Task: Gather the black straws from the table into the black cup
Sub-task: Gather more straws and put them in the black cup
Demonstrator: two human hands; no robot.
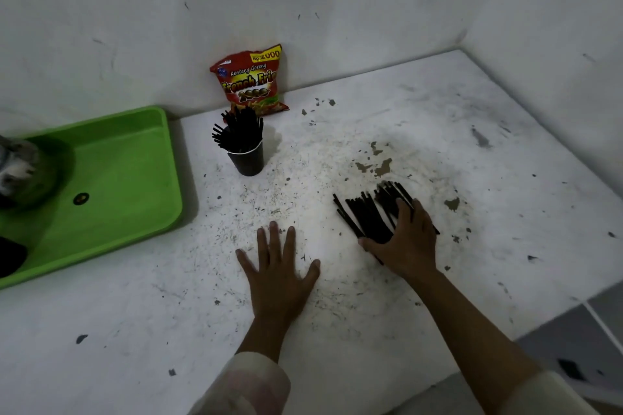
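A heap of black straws (369, 214) lies on the white table (455, 152), right of centre. My right hand (406, 239) rests on the heap's near right part, fingers curled over the straws and thumb at their near end. My left hand (278, 266) lies flat on the table with fingers spread and nothing in it, a little to the left of the heap. The black cup (248, 158) stands upright further back and to the left, with several black straws (237, 131) sticking out of it.
A red snack bag (251, 81) leans on the wall behind the cup. A green plastic tray (111, 178) sits at the left with dark objects in it. Walls close the back and right. The table edge and grey floor tiles (580, 330) are at the lower right.
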